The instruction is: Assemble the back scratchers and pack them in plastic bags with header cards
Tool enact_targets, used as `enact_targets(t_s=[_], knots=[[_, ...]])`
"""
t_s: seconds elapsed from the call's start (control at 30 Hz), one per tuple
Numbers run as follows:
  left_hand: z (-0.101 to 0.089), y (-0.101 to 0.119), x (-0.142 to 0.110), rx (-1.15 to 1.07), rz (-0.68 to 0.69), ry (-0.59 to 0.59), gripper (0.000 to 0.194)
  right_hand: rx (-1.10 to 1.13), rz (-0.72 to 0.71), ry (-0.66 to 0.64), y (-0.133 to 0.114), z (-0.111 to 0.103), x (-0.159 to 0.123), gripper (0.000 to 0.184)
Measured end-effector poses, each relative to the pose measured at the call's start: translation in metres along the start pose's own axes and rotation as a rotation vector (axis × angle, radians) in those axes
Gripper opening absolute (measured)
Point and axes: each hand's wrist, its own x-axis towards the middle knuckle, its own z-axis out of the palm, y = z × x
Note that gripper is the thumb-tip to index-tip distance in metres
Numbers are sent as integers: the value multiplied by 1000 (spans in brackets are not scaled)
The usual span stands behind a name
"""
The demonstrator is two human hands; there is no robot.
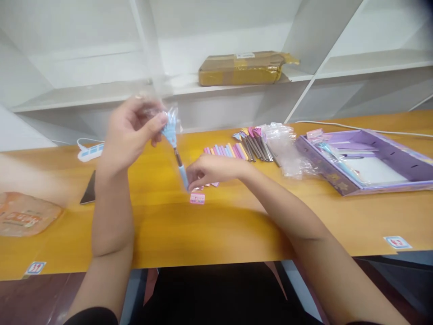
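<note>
My left hand is raised over the table, thumb and fingers pinching the head of a blue back scratcher with a hand-shaped end. Clear plastic film shows around that head. The scratcher hangs at a slant, its dark metal rod leading down to a light blue handle. Beside the handle's lower end is my right hand, fingers curled together; whether they grip the handle or something small is hidden. Just below them lies a pink printed card, with more pink cards partly covered by that hand.
Behind my right hand lie a row of coloured handles, several back scratchers and clear plastic bags. A purple box stands right. Leftward are a power strip, a dark flat object and an orange package. A taped carton sits on the shelf.
</note>
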Motion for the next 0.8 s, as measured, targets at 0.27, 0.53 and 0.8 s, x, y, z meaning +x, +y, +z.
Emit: enact_targets(t_s=[0.27,0.53,0.8], knots=[[-3,34,-16,315,20,-224,18,-55,18,-317,-4,47,36,28],[0,53,-20,410,-43,-309,19,-227,117,-379,1,47,37,18],[1,57,-22,426,-31,-279,15,-536,492,-363,11,52,44,51]])
